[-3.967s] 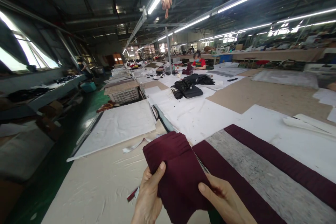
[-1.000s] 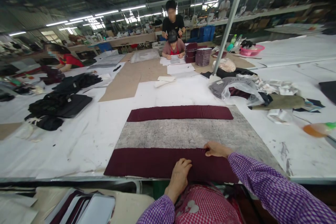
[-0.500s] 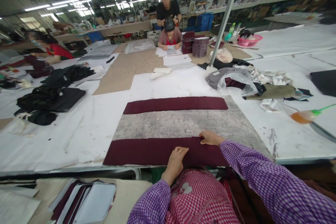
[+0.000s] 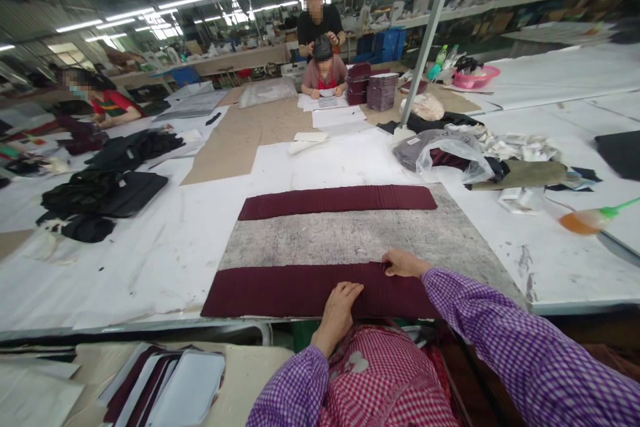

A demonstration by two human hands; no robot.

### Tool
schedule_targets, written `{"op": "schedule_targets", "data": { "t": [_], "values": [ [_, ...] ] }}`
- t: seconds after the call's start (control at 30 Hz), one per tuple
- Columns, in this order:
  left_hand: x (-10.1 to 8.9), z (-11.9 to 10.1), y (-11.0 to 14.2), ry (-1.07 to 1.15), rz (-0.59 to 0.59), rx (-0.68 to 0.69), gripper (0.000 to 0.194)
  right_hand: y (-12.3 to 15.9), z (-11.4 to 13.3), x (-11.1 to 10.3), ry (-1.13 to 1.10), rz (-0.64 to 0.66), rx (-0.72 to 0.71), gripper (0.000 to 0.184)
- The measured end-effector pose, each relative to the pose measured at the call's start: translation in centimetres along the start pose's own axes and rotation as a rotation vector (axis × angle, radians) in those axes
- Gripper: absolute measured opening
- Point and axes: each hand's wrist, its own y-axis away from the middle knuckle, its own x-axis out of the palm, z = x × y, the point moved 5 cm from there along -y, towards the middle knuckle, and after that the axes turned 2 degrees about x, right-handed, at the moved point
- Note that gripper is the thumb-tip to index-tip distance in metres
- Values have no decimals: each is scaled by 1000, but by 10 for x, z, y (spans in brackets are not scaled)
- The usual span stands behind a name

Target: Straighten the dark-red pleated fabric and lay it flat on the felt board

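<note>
A long row of overlapping maroon fabric pieces [image 4: 280, 290] lies along the near edge of a grey, scuffed board [image 4: 295, 238]. My left hand [image 4: 341, 307] rests on the front of this row, its fingers laid over the cloth and holding nothing. At the row's far edge, my right hand [image 4: 404, 264] is closed, thumb and curled fingers pinching the fabric there. The fingertips of that hand are partly hidden. A second, narrower maroon row [image 4: 335, 200] lies across the far side of the board, apart from both hands.
Below the table edge at left sits a stack of white and maroon panels [image 4: 187, 383]. Dark garments [image 4: 107, 197] lie on the left; a plastic bag [image 4: 453, 157], a metal post [image 4: 430, 37] and an orange-filled bottle [image 4: 583, 221] are at right. Co-workers [image 4: 324, 73] are across the table.
The view has shifted slightly, so the table things appear a little further right. Both hands keep nearly the same places on the near maroon row.
</note>
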Motion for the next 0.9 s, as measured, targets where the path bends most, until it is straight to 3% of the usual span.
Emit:
{"op": "schedule_targets", "data": {
  "t": [0.27, 0.63, 0.9],
  "values": [
    [0, -6, 1, -61, 34, 12, 60, -1, 1, 1, 27, -18, -26, 24],
    [3, -7, 1, -135, 82, 33, 62, 12, 5, 6, 9, -242, -57, 30],
    [5, -5, 1, -148, 73, 18, 62, 25, 10, 6, 8, -407, -158, 21]
  ]
}}
